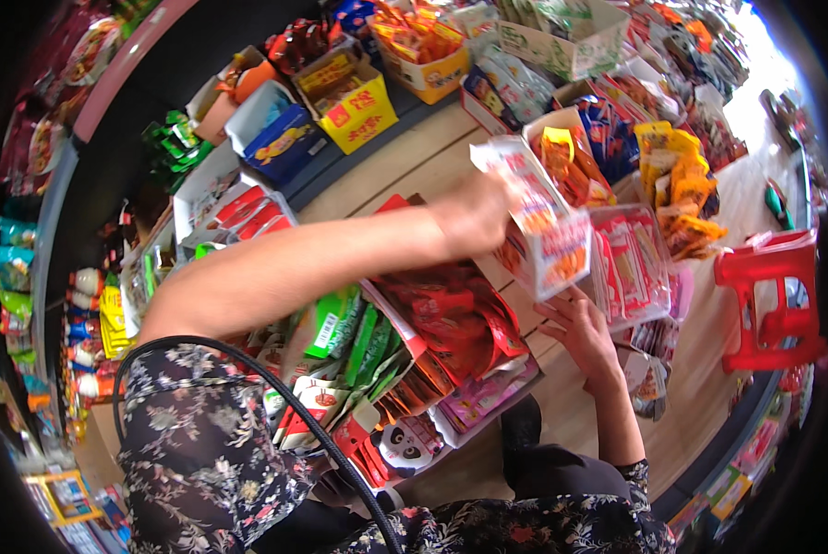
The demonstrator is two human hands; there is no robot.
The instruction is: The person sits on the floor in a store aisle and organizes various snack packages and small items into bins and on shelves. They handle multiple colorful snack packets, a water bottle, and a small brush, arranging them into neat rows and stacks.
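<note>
My left hand (pixel 479 204), blurred, reaches across from the left and grips the side of a white printed snack carton (pixel 563 253). The carton is tilted, with its open top towards the upper left. At its lower corner my right hand (pixel 583 336) has its fingertips against the carton, fingers partly spread. Just right of the carton is a clear plastic tub (pixel 632 263) of red and white packets. Below my left forearm sits an open box of dark red snack packets (pixel 448 318). Green packets (pixel 337 322) stand beside it.
Snack boxes, including a yellow box (pixel 358 114) and a blue box (pixel 285 142), line a dark shelf edge. Orange-yellow packets (pixel 677 173) lie farther right. A red plastic stool (pixel 770 301) stands on the wood-look floor (pixel 698 395). A black cable (pixel 303 415) crosses before me.
</note>
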